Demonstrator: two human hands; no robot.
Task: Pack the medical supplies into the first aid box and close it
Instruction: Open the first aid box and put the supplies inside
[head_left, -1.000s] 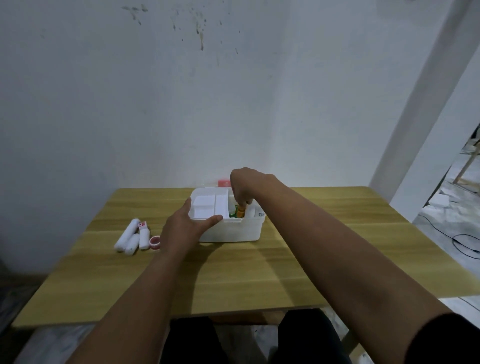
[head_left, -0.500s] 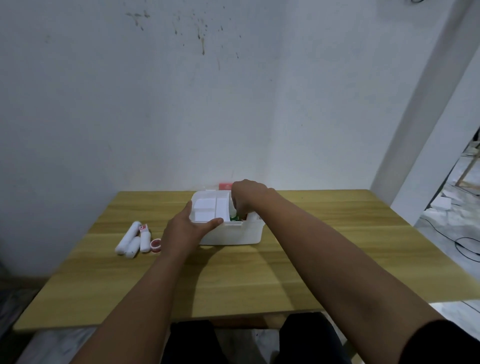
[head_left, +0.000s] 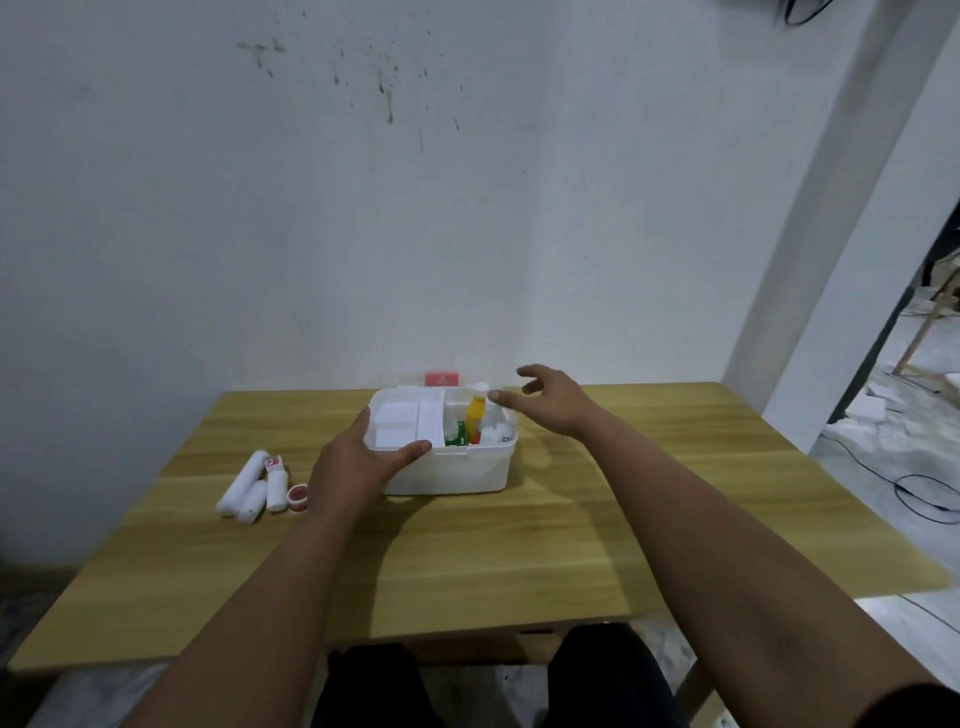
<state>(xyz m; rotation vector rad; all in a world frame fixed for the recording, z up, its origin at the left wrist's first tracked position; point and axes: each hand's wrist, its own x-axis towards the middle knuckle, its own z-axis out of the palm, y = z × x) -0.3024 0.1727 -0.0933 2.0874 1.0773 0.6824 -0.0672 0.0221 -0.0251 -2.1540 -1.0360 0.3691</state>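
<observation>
Biggest risk right now: knocking over the yellow bottle (head_left: 475, 418) and the white bottle (head_left: 491, 415) standing upright in the right half of the first aid box (head_left: 447, 473). Both poke up past the rim, so probably trouble for closing later unless laid flat or pushed deeper. Another worry: sliding the whole box across the table (head_left: 519, 545) if the steadying grip slips, plastic on smooth wood and all that.

Left hand (head_left: 358, 467) clamped on the near left corner of the box, thumb (head_left: 410, 449) hooked over the rim onto the white tray (head_left: 405, 428), fingers wrapped round the outer side. Right hand (head_left: 550, 410) just to the right of the box and a bit above it, spread wide and relaxed, holding nothing, thumb tip nearly touching the white bottle. Hard to say if actual contact there.

Still plenty left outside: white rolls (head_left: 244, 486), a small red-labelled bottle (head_left: 277, 480) and a little red-and-white tape (head_left: 297, 498) sitting together on the table to the left, near the left wrist but well apart from the right hand. Red lid (head_left: 442, 378) behind the box, by the wall. Long reach across for the right hand, easy to clip the bottles on the way.
</observation>
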